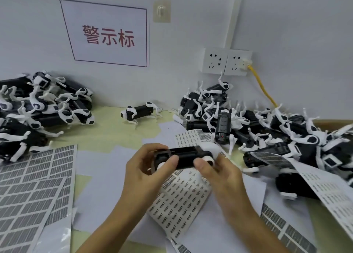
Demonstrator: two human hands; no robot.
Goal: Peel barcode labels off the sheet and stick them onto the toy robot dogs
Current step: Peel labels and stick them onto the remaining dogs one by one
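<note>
While both of my hands are up over the desk, I log one toy robot dog [188,156] held between them, black body lying crosswise above the label sheet [183,197]. My left hand [148,168] grips its left end, thumb curled over the front face. My right hand [219,173] grips the right end, thumb pressed on the body beside a white joint. I cannot make out any label on either fingertip.

Counted, taking the held dog as landmark:
- One standing dog [138,113], beyond it near the wall.
- One pile of dogs [41,107] far to its left; one larger pile [267,136] to its right. Limbs tangle, so I cannot count individuals.
- Two grey barcode sheets [32,191] to its lower left, overlapping, cut off by the frame edge.
- One printed sheet under it, partly hidden by my hands; another [191,137] just beyond it; one long sheet [328,191] draped off the right pile.
- One grey strip [282,228] to its lower right, cut off.
- One wall sign [108,34], one hook [162,11], two sockets [227,62], one yellow cable [262,87], all above and behind it.

Print on every label is too small to read.
</note>
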